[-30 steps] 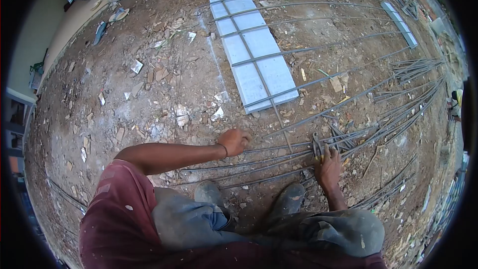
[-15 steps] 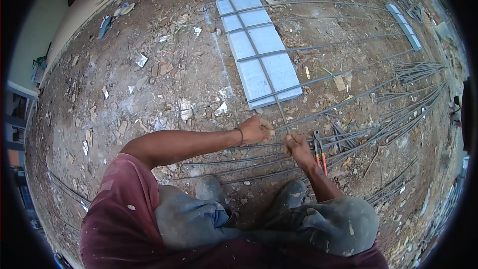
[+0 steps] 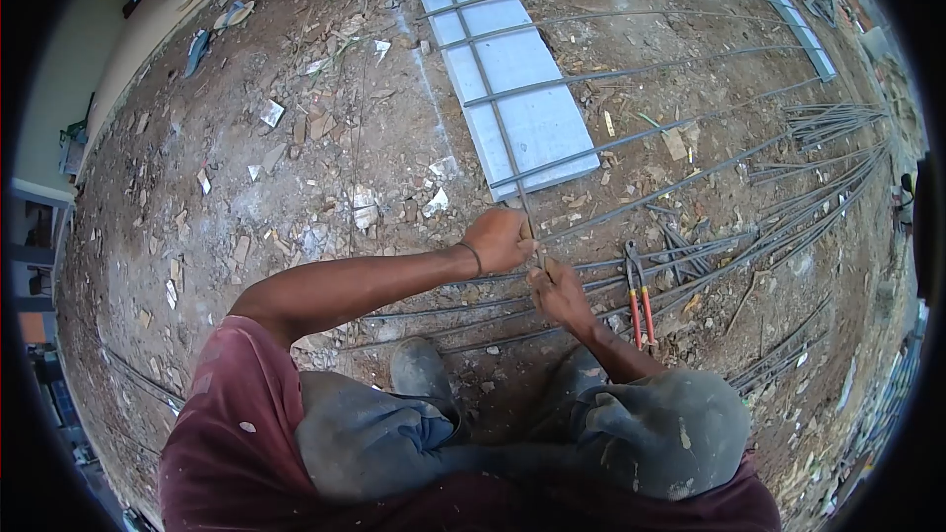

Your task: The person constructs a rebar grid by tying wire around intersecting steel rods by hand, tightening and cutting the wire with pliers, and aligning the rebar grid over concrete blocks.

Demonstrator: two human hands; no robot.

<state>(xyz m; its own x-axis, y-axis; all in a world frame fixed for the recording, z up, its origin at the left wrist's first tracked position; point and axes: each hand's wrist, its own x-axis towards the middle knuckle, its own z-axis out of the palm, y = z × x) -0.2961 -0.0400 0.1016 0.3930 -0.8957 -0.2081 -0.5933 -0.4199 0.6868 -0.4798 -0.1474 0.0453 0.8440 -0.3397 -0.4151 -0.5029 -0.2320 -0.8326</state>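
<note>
Steel, slim and dull grey, sits in both hands: the near end of a crossing rod (image 3: 483,69) that reaches away over a pale block (image 3: 542,123) on the littered ground (image 3: 325,177). The left hand (image 3: 500,239) is wrapped around it just beyond the block's near edge. The right hand (image 3: 560,294), lower and just beside the left, has its fingers curled in and appears to pinch the rod's tip, though the knuckles hide the exact contact.

Over the block, the crossing rod meets several long rods (image 3: 641,70), which run off to the right towards a narrow pale strip (image 3: 800,34). Whether any meeting point is tied, I cannot tell. Pliers (image 3: 646,303) with red handles lie on the ground to the right of the right hand, apart from it.

As for handling, this looks like light but stiff stock: one person should lift an end easily, yet the far part will follow any twist or push given here. Its surface probably gives decent friction, with little risk of breaking. A hold near the free end, clear of the crossings, suits it, with both hands spread slightly to control turning.
</note>
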